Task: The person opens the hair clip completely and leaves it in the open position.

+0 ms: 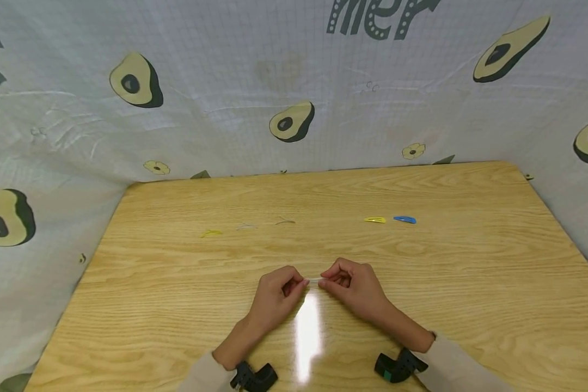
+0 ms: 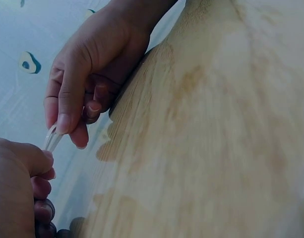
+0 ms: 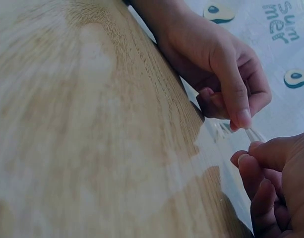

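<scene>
As my left hand (image 1: 273, 296) and right hand (image 1: 359, 288) pinched the strip (image 1: 314, 280), it seemed light, bendy, best held by its ends.

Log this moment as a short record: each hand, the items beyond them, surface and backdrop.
Left hand: pinches one end of a slim, whitish, clip-like piece
Right hand: pinches the other end
Beyond hands, left: thin yellow piece, thin whitish piece, thin tan piece; too small to identify
Beyond hands, right: yellow tapered hair clip, blue tapered hair clip; neighbouring, not touching
Surface: light-brown wood-grain table
Backdrop: white avocado-print sheet
</scene>
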The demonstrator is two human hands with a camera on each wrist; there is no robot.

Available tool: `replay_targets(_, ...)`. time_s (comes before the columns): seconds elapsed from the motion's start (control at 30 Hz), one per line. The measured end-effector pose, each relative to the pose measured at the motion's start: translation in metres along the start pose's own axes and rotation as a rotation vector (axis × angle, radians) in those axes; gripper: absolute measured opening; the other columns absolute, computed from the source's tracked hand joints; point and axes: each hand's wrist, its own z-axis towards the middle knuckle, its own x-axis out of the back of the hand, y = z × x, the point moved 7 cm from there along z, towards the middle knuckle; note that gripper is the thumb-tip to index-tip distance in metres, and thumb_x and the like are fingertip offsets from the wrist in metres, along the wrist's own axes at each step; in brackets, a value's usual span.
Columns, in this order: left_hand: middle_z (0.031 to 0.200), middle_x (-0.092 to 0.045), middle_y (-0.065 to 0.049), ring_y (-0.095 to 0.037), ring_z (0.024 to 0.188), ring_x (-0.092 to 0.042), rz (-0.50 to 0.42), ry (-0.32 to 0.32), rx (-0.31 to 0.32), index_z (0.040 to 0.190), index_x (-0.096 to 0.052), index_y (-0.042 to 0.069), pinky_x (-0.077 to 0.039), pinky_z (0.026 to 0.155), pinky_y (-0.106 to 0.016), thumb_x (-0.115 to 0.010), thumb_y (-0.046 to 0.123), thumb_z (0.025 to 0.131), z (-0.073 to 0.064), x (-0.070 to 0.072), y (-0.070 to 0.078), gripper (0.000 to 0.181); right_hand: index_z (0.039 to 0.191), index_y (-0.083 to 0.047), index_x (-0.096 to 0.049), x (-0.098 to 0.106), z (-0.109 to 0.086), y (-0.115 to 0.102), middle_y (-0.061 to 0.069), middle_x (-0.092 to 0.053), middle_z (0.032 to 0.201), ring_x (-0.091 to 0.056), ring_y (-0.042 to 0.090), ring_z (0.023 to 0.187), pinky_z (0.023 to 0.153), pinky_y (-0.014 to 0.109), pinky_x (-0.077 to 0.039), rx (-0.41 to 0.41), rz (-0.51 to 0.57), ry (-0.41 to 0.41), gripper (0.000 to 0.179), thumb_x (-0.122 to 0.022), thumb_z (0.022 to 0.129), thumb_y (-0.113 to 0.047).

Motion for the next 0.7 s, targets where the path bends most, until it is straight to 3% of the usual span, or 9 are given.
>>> replay_targets(0.7, 0.062, -0.045, 0.009, 0.002, 0.052, -0.035, 0.029, -0.024, 0.006, 0.074, -0.059, 0.014, -0.031, 0.046, -0.012, -0.071, 0.001, 0.084, -0.0015, -0.0019, -0.0015, 0.02, 0.085, -0.016, -0.069, 0.0011, -0.0001, -0.002, -0.008, -0.067, 0.074, -0.059, 0.01, 0.056, 0.046, 0.026, -0.047, 0.002, 0.002, 0.003, 0.006, -0.075, 0.084, -0.014)
